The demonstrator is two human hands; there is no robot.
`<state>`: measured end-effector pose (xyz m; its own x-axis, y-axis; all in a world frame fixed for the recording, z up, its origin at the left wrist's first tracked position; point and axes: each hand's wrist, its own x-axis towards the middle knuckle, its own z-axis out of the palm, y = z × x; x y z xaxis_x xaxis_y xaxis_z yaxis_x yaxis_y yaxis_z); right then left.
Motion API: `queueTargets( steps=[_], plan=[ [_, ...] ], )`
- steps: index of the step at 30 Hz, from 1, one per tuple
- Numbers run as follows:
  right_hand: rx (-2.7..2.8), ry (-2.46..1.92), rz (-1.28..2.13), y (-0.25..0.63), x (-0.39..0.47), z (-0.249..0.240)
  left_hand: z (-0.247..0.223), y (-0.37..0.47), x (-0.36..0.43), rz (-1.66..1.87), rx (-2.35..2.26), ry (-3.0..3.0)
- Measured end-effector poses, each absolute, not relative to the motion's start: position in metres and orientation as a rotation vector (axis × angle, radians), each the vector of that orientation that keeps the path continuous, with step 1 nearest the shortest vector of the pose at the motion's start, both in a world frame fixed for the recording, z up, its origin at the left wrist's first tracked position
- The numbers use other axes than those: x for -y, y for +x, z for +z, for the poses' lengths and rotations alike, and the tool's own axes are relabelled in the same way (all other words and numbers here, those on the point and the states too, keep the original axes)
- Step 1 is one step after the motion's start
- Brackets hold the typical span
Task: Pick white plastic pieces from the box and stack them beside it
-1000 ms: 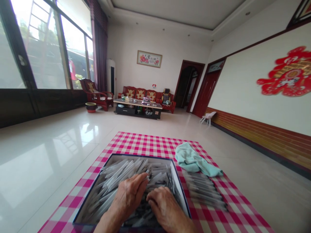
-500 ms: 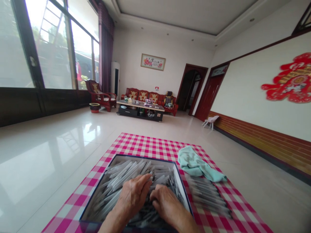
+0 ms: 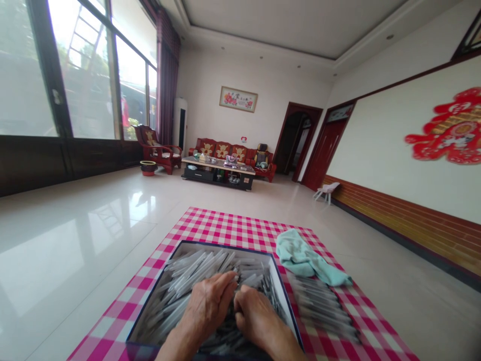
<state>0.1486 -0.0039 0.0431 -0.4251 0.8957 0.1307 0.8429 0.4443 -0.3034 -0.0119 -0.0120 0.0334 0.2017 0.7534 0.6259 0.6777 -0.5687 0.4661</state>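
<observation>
A shallow box with a dark blue rim (image 3: pixel 279 278) holds a heap of translucent pen barrels (image 3: pixel 199 268) mixed with dark slender parts. Over its middle, my left hand (image 3: pixel 208 301) has its fingers pressed together, tips pointing right. My right hand (image 3: pixel 257 313) is curled closed just beside it, thumb side toward the left hand. The fingertips of both hands nearly meet. Whatever they pinch is hidden behind the fingers and blurred. To the right of the box lies a row of pens (image 3: pixel 325 306) with dark ends, side by side and smeared by motion.
A pink-and-white checked tablecloth (image 3: pixel 240 223) lies under the box. Beyond the pen row is a crumpled mint-green cloth (image 3: pixel 304 255). Farther off on the tiled floor stand a low coffee table (image 3: pixel 218 170), a red wooden sofa (image 3: pixel 221 149) and a small white stool (image 3: pixel 326 192).
The whole view has shifted slightly down and to the right. Both hands stay over the box in nearly the same pose, and the row of pens lies as before.
</observation>
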Motion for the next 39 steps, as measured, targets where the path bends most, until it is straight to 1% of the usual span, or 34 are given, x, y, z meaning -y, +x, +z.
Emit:
queueTargets(
  steps=[3,9,12,24,30,39],
  plan=[
    [2.251,-1.371,0.453,0.155,-0.001,0.05,0.034,-0.012,0.012,1.297,-1.409,2.362],
    [1.698,-1.069,0.99,0.164,-0.006,0.058,0.033,-0.013,0.012,1.285,-1.364,2.369],
    [1.599,-0.991,1.102,0.165,-0.006,0.053,0.034,-0.013,0.013,1.274,-1.346,2.372],
    [1.602,-0.976,1.05,0.163,-0.004,0.054,0.037,-0.012,0.014,1.271,-1.334,2.357],
    [1.594,-0.981,1.052,0.161,-0.005,0.051,0.039,-0.013,0.017,1.21,-1.285,2.397],
    [1.706,-0.975,0.993,0.157,-0.001,0.05,0.039,-0.012,0.015,1.224,-1.247,2.423]
  ],
)
